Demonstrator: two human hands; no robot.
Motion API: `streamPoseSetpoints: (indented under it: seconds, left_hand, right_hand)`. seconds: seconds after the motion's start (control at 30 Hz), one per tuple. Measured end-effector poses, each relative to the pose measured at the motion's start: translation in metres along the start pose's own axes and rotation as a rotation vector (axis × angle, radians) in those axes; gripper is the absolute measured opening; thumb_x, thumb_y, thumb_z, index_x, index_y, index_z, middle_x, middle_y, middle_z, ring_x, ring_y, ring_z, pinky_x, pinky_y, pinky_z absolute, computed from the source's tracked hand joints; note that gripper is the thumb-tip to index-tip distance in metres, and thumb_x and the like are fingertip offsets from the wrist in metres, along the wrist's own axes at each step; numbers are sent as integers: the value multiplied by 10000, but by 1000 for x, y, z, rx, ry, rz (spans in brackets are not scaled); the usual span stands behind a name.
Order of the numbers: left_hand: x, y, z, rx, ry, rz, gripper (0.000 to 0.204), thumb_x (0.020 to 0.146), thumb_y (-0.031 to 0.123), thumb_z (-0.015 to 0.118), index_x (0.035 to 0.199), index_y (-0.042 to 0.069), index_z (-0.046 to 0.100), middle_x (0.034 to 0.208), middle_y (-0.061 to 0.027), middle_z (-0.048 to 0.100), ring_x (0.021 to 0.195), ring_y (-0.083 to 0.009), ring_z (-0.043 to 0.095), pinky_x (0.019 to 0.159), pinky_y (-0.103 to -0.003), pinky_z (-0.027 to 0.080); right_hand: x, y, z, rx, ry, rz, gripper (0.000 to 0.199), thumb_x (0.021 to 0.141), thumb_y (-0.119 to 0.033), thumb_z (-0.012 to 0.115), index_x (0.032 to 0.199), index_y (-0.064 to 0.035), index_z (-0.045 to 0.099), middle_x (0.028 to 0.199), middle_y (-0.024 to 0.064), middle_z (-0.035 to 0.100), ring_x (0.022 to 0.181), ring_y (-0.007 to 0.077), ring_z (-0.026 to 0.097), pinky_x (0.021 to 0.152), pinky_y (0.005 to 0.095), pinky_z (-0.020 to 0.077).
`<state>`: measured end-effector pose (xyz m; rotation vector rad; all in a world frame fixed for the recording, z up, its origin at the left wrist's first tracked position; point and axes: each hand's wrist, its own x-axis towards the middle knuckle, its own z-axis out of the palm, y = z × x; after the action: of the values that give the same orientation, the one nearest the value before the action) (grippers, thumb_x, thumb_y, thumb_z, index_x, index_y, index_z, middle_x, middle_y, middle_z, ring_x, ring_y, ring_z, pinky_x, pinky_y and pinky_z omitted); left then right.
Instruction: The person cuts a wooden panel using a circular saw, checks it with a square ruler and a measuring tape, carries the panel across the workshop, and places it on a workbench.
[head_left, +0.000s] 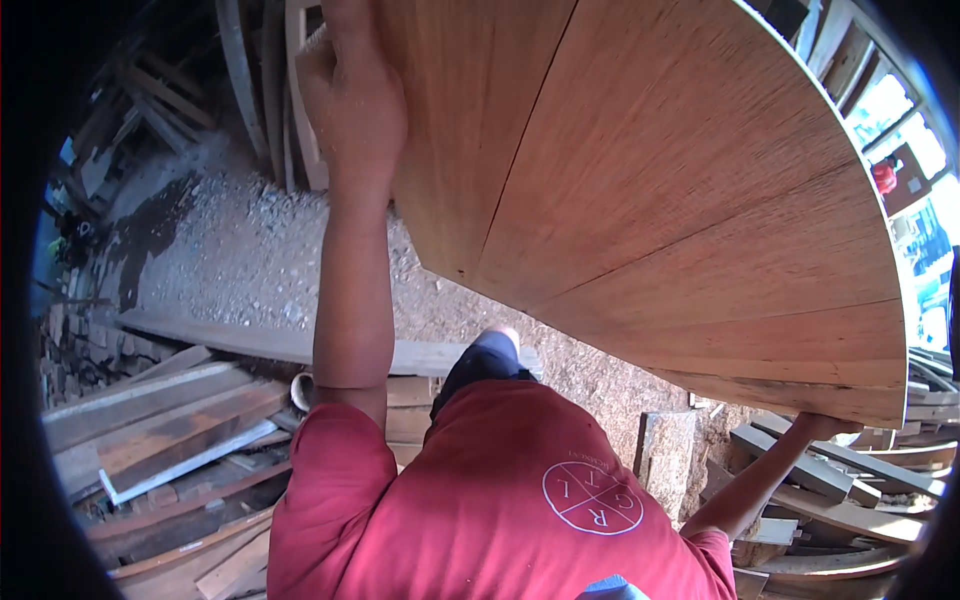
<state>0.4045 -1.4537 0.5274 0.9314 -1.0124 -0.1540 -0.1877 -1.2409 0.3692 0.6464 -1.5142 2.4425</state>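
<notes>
Round wooden panel carried overhead, hands spread wide for balance.

The panel (pixel 660 190) fills the upper right; the left hand (pixel 350 95) wraps its far-left edge, the right hand (pixel 825 428) props the near-right rim from beneath, above scattered planks (pixel 170 420).

Held a wide round panel of jointed tan wooden boards (pixel 650 180) up at the right, above the grey gravel ground (pixel 230 250). Gripped its left edge with the left hand (pixel 352 100), its lower right rim with the right hand (pixel 825 428). Stood with a stack of pale flat planks (pixel 170 420) low at the left, a long grey plank (pixel 250 340) just behind that stack, grey timber offcuts (pixel 830 470) heaped beneath the panel's right rim, and slim upright boards (pixel 270 90) leaning far behind the left hand
</notes>
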Motion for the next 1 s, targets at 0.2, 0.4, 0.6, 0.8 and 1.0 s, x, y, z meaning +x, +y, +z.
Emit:
streamPoseSetpoints:
  seconds: [0.2, 0.4, 0.6, 0.8, 1.0]
  left_hand:
    - [6, 3, 84, -48, 12, 101, 872, 990, 713, 410, 1176, -100, 664, 1002, -170, 711, 941, -219, 652, 804, -371, 496]
    - [35, -92, 156, 18, -56, -184, 1091, 857, 871, 443, 1258, -130, 604, 1219, -226, 661, 1148, -276, 616, 997, -365, 449]
    - [40, -167, 278, -20, -197, -309, 1087, 854, 877, 434, 1274, -110, 609, 1256, -228, 647, 1174, -278, 611, 1004, -360, 445]
    - [39, -224, 434, -98, -269, -314, 966, 904, 847, 371, 1335, 20, 619, 1277, -146, 659, 1183, -246, 608, 1013, -346, 437]
    - [67, -289, 565, -249, -390, -473, 999, 905, 824, 418, 1389, -41, 542, 1333, -169, 619, 1208, -256, 593, 1046, -344, 418]
  right_hand:
    - [9, 4, 27, -20, 173, 47, 786, 1009, -694, 240, 1478, -75, 357, 1414, 191, 489, 1281, 364, 533, 1105, 545, 511]
    - [10, 15, 56, -208, 263, 19, 861, 987, -739, 171, 1489, -61, 340, 1455, 199, 455, 1303, 366, 511, 1132, 571, 478]
    - [32, 68, 86, -344, 452, 1, 720, 1008, -666, 281, 1465, -120, 389, 1444, 155, 473, 1287, 336, 525, 1094, 545, 512]
    - [49, 104, 106, -346, 394, -181, 809, 1007, -704, 180, 1513, -93, 343, 1463, 176, 435, 1342, 351, 461, 1144, 570, 437]
    - [60, 76, 179, -490, 534, -299, 671, 1038, -620, 210, 1405, -100, 425, 1377, 172, 482, 1307, 324, 492, 1112, 547, 474]
